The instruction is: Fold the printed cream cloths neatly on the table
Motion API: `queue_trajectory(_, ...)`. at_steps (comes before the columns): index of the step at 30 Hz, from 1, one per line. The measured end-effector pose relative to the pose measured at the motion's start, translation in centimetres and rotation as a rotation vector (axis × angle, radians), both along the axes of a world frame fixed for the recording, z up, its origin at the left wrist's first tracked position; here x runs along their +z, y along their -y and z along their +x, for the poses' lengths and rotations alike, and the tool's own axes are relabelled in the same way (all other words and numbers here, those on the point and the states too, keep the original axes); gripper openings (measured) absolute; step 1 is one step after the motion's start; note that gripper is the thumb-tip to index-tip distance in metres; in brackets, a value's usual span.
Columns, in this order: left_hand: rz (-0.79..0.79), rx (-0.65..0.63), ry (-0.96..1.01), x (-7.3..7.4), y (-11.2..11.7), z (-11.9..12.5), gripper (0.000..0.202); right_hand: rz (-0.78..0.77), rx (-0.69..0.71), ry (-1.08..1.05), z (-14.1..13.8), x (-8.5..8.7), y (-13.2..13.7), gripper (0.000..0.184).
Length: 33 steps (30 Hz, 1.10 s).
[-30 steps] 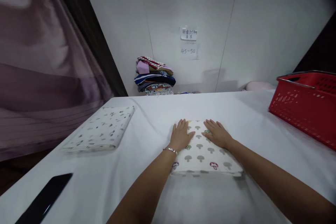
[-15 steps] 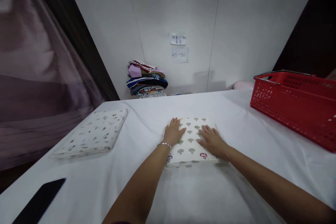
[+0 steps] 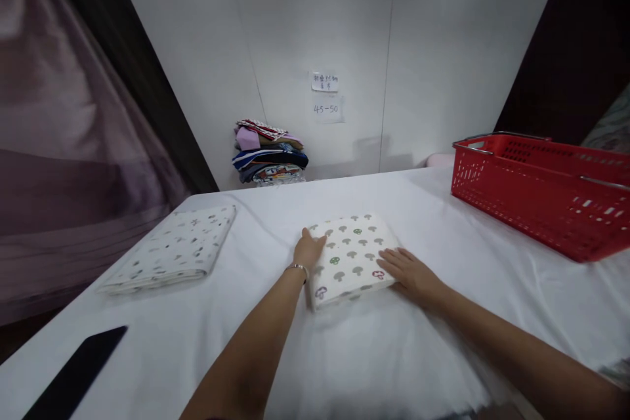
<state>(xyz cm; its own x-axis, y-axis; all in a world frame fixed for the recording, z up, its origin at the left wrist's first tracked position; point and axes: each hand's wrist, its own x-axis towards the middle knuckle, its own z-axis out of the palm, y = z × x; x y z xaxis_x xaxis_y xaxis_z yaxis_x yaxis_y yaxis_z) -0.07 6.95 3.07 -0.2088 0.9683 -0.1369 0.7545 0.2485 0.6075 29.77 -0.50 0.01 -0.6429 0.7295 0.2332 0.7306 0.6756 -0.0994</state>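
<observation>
The left hand and right hand touch one mushroom cloth; I can't tell if either grips. One spotty cloth, one red basket.

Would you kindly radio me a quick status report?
Left hand at left edge of mushroom-print cloth; right hand on right edge. Cloth folded. Red basket apart, off right.

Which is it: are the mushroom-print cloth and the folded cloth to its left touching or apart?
Apart. The head view shows a broad strip of white table surface between the mushroom-print cloth and the other folded cloth.
</observation>
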Motion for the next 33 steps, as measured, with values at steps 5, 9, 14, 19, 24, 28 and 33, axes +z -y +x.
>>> queue_trajectory(5, -0.124, -0.024, 0.135, -0.5, 3.6, -0.9, 0.065, -0.044, -0.039, 0.005, 4.7, 0.4, -1.7, 0.047)
queue_trajectory(9, -0.005, -0.043, -0.027, -0.2, 4.8, -1.5, 0.060, -0.117, -0.148, -0.002, 3.2, 1.7, -0.3, 0.057)
queue_trajectory(14, 0.259, -0.177, -0.244, 0.0, 2.6, -0.6, 0.050, -0.212, -0.110, -0.118, -2.3, 3.5, 1.7, 0.052)
queue_trajectory(19, 0.196, -0.210, -0.337, -0.3, 1.2, 0.6, 0.038, -0.268, -0.215, -0.093, -3.7, 2.6, 1.2, 0.059)
queue_trajectory(24, 0.159, -0.163, -0.390, -0.2, 3.7, 0.4, 0.036, -0.322, -0.180, -0.081, -2.1, 2.4, 0.8, 0.052)
queue_trajectory(28, 0.058, -0.197, -0.438, 0.3, 6.2, 0.1, 0.036, -0.392, -0.149, -0.148, -2.0, 3.7, 0.3, 0.042)
queue_trajectory(33, 0.086, -0.194, -0.438, 1.0, 6.2, 0.8, 0.038, -0.302, -0.308, -0.135, -4.5, 3.9, -2.5, 0.063)
